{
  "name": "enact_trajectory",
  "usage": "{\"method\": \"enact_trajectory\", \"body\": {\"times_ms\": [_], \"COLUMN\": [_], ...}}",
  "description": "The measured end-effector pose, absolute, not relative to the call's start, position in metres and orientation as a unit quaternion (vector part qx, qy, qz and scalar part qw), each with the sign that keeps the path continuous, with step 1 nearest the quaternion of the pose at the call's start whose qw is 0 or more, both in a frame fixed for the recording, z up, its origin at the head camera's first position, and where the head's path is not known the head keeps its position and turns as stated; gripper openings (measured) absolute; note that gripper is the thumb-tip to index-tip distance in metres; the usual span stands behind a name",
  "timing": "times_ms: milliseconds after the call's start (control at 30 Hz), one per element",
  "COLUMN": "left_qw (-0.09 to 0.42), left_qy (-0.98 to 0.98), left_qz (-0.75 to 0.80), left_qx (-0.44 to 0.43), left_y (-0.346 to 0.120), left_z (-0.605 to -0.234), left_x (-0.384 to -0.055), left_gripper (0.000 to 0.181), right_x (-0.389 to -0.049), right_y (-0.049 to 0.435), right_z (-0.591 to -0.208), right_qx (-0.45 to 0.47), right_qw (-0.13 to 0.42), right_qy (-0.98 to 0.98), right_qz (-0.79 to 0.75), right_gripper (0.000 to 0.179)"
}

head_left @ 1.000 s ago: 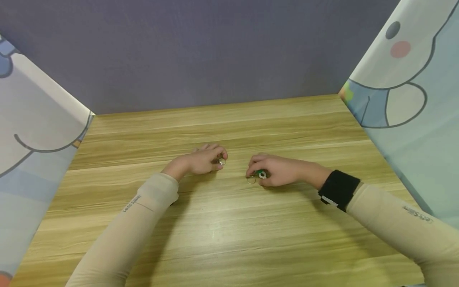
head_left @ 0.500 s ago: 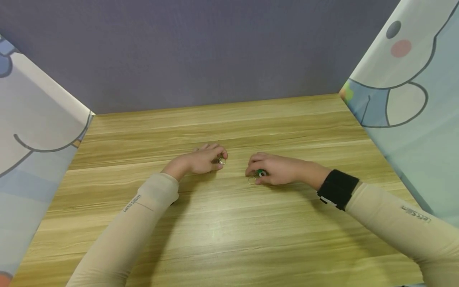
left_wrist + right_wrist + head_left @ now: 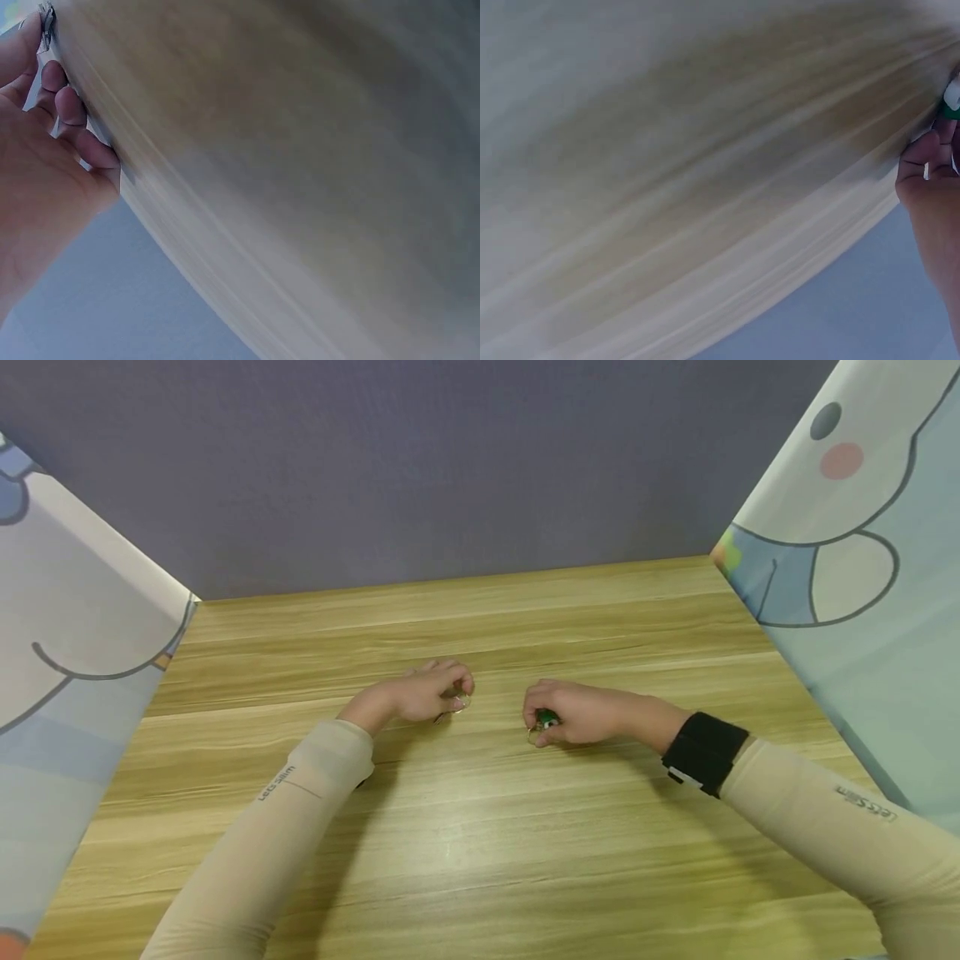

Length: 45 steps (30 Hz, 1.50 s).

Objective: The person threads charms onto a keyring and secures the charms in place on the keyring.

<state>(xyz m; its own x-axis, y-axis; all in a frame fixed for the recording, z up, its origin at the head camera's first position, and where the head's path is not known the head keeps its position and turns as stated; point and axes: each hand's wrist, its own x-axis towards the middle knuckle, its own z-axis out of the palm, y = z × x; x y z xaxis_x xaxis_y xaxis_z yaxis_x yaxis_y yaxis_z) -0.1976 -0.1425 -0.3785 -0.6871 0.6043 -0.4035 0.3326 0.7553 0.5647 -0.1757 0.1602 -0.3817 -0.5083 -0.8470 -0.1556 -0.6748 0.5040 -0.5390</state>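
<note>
Thumb and fingers of my left hand (image 3: 427, 693) pinch a small metal key ring (image 3: 464, 701) just above the table. A thin flat metal piece hangs below it, too small to tell what it is. Silvery metal (image 3: 48, 26) shows at the fingertips in the left wrist view. To the right, my right hand (image 3: 573, 712) holds a green and white keychain (image 3: 548, 718) with a thin metal ring (image 3: 531, 735) at the fingertips. Fingers cover part of the keychain. At the edge of the right wrist view, its white and green body (image 3: 952, 101) is partly cut off.
Both hands are over the middle of a wood-grain table (image 3: 450, 827). A grey panel (image 3: 450, 477) stands along its back edge. Printed cartoon panels flank it, one at the left (image 3: 82, 577) and one at the right (image 3: 847, 577).
The left fingers have turned the key ring, and a flat metal piece now shows below it. The right hand has tilted the keychain and its ring, which now appears narrower.
</note>
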Motion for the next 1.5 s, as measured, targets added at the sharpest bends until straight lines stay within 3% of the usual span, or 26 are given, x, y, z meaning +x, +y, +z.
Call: {"method": "enact_trajectory", "body": {"times_ms": [100, 267, 533, 700, 867, 1067, 1500], "left_qw": [0.281, 0.253, 0.209, 0.178, 0.159, 0.169, 0.175], "left_qy": [0.889, 0.876, 0.85, 0.835, 0.826, 0.808, 0.807], "left_qz": [0.232, 0.276, 0.391, 0.443, 0.469, 0.48, 0.462], "left_qx": [0.276, 0.304, 0.284, 0.275, 0.27, 0.296, 0.324], "left_y": [-0.144, -0.148, -0.146, -0.137, -0.129, -0.125, -0.118], "left_z": [-0.379, -0.379, -0.348, -0.332, -0.323, -0.321, -0.32], "left_x": [-0.199, -0.2, -0.187, -0.176, -0.165, -0.157, -0.153], "left_gripper": [0.007, 0.017, 0.016, 0.012, 0.011, 0.011, 0.012], "right_x": [-0.176, -0.179, -0.18, -0.175, -0.167, -0.157, -0.147], "right_y": [0.164, 0.173, 0.176, 0.169, 0.161, 0.153, 0.151], "right_z": [-0.381, -0.381, -0.368, -0.356, -0.346, -0.339, -0.333], "right_qx": [-0.447, -0.375, -0.285, -0.259, -0.239, -0.233, -0.341], "right_qw": [0.207, 0.254, 0.287, 0.259, 0.196, 0.129, 0.053], "right_qy": [0.838, 0.833, 0.796, 0.789, 0.79, 0.798, 0.794], "right_qz": [-0.237, -0.319, -0.451, -0.494, -0.529, -0.541, -0.5], "right_gripper": [0.015, 0.007, 0.017, 0.015, 0.011, 0.007, 0.008]}}
